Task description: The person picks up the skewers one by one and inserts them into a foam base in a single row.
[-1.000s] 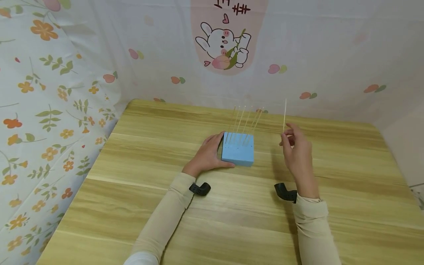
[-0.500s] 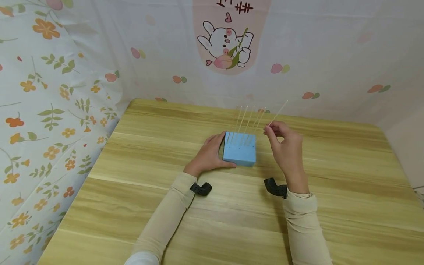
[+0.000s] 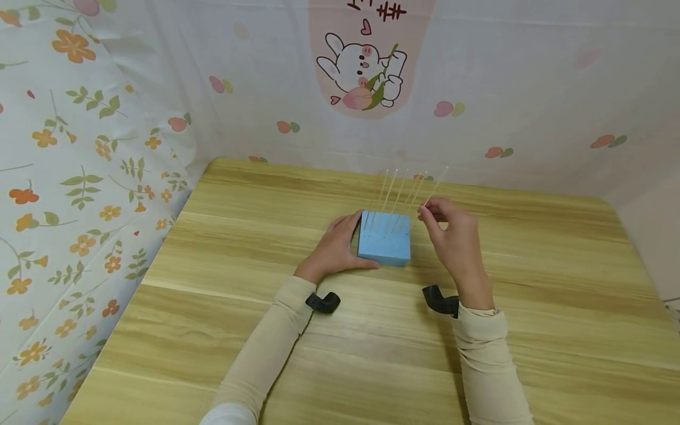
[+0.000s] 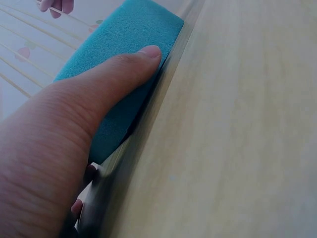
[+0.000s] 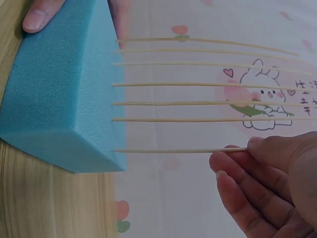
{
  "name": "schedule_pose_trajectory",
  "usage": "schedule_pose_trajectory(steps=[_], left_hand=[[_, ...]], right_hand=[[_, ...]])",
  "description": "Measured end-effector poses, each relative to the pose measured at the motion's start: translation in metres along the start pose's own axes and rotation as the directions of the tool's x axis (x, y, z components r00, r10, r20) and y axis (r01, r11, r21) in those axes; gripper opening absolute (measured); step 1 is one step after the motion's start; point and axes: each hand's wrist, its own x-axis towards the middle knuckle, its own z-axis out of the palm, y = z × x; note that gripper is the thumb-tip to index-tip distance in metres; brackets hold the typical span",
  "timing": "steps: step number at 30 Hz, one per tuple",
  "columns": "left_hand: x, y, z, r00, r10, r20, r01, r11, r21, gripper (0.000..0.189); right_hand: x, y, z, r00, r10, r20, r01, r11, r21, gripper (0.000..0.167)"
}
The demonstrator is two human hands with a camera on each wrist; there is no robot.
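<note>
A light blue foam block (image 3: 383, 245) stands on the wooden table, with several thin bamboo skewers (image 5: 168, 85) rising from its top in a row. My left hand (image 3: 332, 248) grips the block from the left; its thumb (image 4: 119, 72) lies along the front face. At the right end of the row, my right hand (image 3: 454, 236) pinches another skewer (image 5: 183, 150) between thumb and fingertips, partway along its length. In the right wrist view this skewer's lower end meets the block's top face; how deep it sits, I cannot tell. Small dark holes dot the top in the head view.
The wood-grain table (image 3: 212, 342) runs back to a white printed cloth (image 3: 255, 71) hanging behind it. A flowered cloth (image 3: 90, 195) hangs at the left. Black wrist-camera mounts (image 3: 325, 303) stick out from both sleeves.
My right hand has moved left to the block with its skewer, which tilted from upright, then came down a little. The left hand still holds the block in place.
</note>
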Motion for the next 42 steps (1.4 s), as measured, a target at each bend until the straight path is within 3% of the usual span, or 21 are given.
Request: schedule_pose_trajectory(steps=[23,42], left_hand=[[0.0017,-0.0008,0.0006,1.000,-0.002,-0.005,0.002,1.000,0.005,0.131],[-0.0008,0.0009,0.0003,1.000,-0.010,0.008,0.010,1.000,0.000,0.130]], right_hand=[[-0.0008,0.0053,0.0019,0.998,-0.033,0.059,0.037,0.997,-0.064,0.015],[-0.0020,0.0046,0.0034,0.997,-0.015,0.078,0.021,0.996,-0.084,0.017]])
